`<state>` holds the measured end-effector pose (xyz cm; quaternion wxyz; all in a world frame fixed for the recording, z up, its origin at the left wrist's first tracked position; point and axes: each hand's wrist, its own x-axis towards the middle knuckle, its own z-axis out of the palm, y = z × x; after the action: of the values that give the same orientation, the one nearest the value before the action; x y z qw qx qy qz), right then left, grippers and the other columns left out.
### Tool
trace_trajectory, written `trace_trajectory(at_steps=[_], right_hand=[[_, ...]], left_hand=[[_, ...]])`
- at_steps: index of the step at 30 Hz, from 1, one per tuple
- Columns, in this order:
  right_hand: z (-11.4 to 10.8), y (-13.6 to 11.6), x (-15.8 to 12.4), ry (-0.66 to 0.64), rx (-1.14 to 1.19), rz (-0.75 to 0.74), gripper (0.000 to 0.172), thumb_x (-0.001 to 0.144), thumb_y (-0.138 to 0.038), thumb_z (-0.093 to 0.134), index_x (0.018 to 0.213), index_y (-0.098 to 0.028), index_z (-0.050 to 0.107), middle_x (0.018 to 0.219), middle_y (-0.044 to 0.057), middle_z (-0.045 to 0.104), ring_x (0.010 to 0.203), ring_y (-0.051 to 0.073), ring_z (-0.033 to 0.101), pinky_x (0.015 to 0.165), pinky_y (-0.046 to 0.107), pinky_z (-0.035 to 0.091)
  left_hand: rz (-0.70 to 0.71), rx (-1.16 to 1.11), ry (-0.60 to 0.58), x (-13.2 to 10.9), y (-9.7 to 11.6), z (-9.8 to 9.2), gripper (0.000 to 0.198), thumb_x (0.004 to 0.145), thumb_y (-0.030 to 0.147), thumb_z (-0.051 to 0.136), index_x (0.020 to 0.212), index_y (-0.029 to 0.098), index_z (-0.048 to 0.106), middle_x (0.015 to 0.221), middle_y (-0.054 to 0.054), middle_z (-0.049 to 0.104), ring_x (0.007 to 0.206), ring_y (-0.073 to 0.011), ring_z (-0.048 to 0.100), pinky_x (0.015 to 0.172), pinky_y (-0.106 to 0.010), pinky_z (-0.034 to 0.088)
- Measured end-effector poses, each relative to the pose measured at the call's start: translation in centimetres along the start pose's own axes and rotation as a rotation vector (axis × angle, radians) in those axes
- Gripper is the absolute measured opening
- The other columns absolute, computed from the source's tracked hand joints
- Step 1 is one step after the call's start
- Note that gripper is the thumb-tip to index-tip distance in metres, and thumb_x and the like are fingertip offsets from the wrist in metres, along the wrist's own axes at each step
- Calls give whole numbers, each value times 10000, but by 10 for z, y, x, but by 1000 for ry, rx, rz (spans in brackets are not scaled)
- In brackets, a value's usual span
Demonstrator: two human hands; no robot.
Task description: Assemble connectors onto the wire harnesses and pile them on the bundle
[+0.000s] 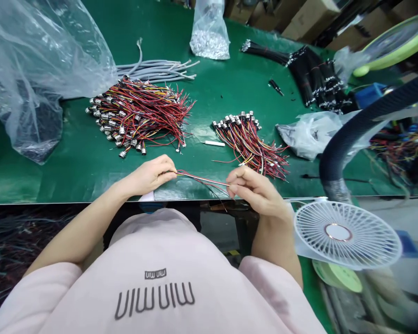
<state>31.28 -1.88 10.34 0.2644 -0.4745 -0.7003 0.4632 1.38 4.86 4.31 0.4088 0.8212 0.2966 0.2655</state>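
Note:
Stretched between my hands near the table's front edge is a wire harness (204, 179) with red, white, yellow and black strands. My left hand (153, 174) pinches its left end, and whatever is inside those fingers is hidden. The other end is pinched by the thumb and forefinger of my right hand (252, 188); a few loose strands hang below. Beyond my left hand lies a large pile of similar wire harnesses (146, 111) with metal connectors. A smaller bundle of harnesses (251, 144) rests just past my right hand, with a white pen-like stick (214, 143) to its left.
Grey cables (156, 70) and a big clear plastic bag (45, 51) occupy the back left. Farther back stand a bag of small shiny parts (209, 35) and black cable bundles (310, 76). A black flexible hose (365, 123) and a white fan (346, 233) are on my right.

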Motion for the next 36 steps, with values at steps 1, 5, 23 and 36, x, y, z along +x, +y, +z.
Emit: trace_trajectory(at_steps=[1,5,23,36], right_hand=[[0,7,1,-11,-42,19,95,937,-266,481,1013,-219,514,666,-33,602,542,108,529,526,227,407],[2,29,6,-29,-378,40,144,921,-220,469,1020,-205,573,821,27,680,719,162,624,661,291,487],[90,3,61,235,-720,-547,125,928,-185,535,836,-188,620,775,43,695,737,172,562,686,324,386],[113,-6,73,265,-734,-472,206,906,-154,479,738,-199,591,729,56,654,704,182,533,666,337,385]], left_hand=[[-60,-81,35,-2,-3,3,192,904,313,548,911,174,680,929,-45,593,774,-139,599,738,-290,518],[-244,-449,218,-10,-8,13,234,752,301,708,944,166,700,931,-31,582,636,-97,595,588,-260,543],[-460,-880,475,-28,-2,37,361,631,351,848,913,147,751,878,-77,772,762,-206,742,718,-311,613],[-485,-703,600,-26,6,41,343,622,470,819,788,172,779,619,-25,743,545,-168,694,584,-279,603]])
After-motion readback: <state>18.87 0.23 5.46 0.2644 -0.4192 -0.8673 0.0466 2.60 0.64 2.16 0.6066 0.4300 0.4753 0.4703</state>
